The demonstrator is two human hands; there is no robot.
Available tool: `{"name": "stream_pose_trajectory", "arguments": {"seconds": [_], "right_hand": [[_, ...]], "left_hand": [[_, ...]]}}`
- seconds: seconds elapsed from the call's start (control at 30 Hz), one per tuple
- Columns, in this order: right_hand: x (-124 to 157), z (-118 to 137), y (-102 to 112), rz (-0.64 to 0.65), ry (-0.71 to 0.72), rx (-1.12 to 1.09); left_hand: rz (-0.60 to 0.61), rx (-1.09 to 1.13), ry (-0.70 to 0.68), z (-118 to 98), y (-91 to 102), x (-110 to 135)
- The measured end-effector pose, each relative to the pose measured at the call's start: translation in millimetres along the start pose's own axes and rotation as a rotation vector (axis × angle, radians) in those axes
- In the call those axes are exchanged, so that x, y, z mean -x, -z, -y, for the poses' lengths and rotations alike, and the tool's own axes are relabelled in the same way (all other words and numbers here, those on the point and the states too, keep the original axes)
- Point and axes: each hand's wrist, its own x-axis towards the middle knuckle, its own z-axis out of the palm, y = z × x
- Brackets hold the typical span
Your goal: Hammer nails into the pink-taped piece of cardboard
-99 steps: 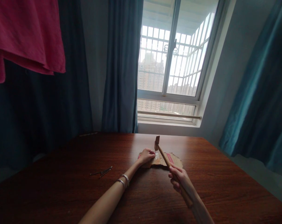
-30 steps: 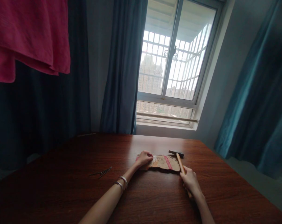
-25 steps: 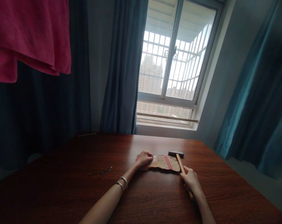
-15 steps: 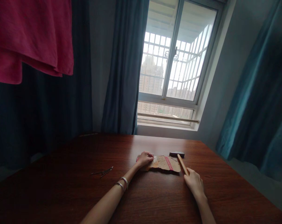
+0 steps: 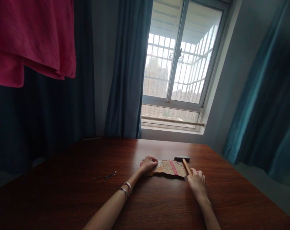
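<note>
While the left hand [image 5: 149, 163] rested on the left end of a cardboard piece [image 5: 171, 167], its fingertips pinched around a slender item [image 5: 157, 159] too small for me to identify, the right hand [image 5: 198, 183] lay over the lower handle of a hammer [image 5: 186, 164]. I could not determine whether the right fingers were closed around that handle. The hammer's dark head rested on the table [image 5: 140, 201] ahead of the right hand, just beside the cardboard's right end. The cardboard lay between the hands, its speckled surface crossed by a pink band on the side nearer the right hand. Bracelets [image 5: 129, 185] encircled the left wrist. To the left of the left forearm, well apart from the cardboard, lay several thin nails [image 5: 110, 175]. Beyond both hands stood a window [image 5: 173, 100], flanked by blue curtains [image 5: 129, 80]. A pink cloth [image 5: 39, 38] hung above and left of the left hand.
</note>
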Motion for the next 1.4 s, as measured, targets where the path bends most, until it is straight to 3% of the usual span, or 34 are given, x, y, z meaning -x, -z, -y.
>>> {"name": "stream_pose_trajectory", "arguments": {"seconds": [0.27,0.47,0.6,0.97,1.1,1.23,1.4], "right_hand": [[-19.3,68.2,0.1,-0.102,0.413,-0.2],[-35.6,86.5,-30.2,-0.116,0.481,-0.362],[-31.2,91.9,-49.3,-0.029,0.496,-0.319],[-26.9,92.2,-51.0,-0.007,0.541,-0.246],[-26.7,92.1,-50.2,0.01,0.516,-0.24],[-27.0,91.6,-50.6,0.013,0.502,-0.241],[-27.4,90.2,-54.4,-0.011,0.519,-0.241]], "left_hand": [[0.021,0.04,0.008,-4.6,1.6,2.1],[-0.001,-0.013,0.06,-12.7,3.5,4.8],[-0.009,-0.026,0.059,-15.8,4.2,5.8],[0.041,-0.017,0.021,-5.4,3.7,0.0],[0.009,-0.028,-0.049,-12.3,29.2,1.0],[-0.159,-0.06,-0.076,-19.3,77.9,7.4],[-0.066,-0.043,0.084,-3.4,143.4,36.4]]}}
